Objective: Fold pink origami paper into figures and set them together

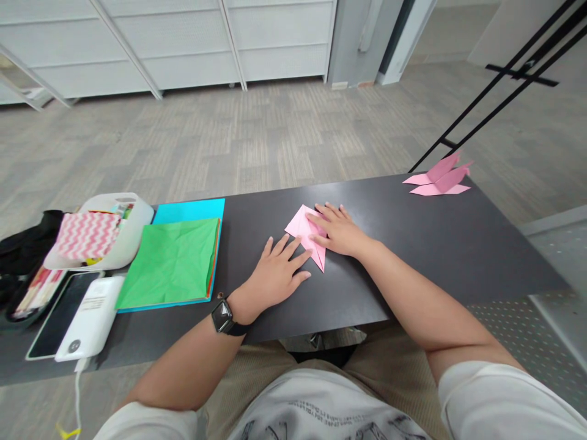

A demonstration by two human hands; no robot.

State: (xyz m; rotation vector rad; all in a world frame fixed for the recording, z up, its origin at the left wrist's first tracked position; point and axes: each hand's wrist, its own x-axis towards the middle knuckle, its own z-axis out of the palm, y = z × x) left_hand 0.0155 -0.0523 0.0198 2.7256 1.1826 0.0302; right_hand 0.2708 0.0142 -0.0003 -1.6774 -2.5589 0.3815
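Note:
A pink sheet of origami paper, folded into a kite-like shape with creases showing, lies flat on the dark table in front of me. My right hand rests on its right side with fingers spread, hiding part of that edge. Along the lower left edge of the paper lies my left hand, palm down and fingers apart, its fingertips at the fold. A black smartwatch is on my left wrist. Neither hand grips the paper; both lie flat.
Folded pink paper birds stand at the table's far right corner. To the left are green paper over blue sheets, a white basket, a phone and a white power bank with a cable. A black metal stand rises behind.

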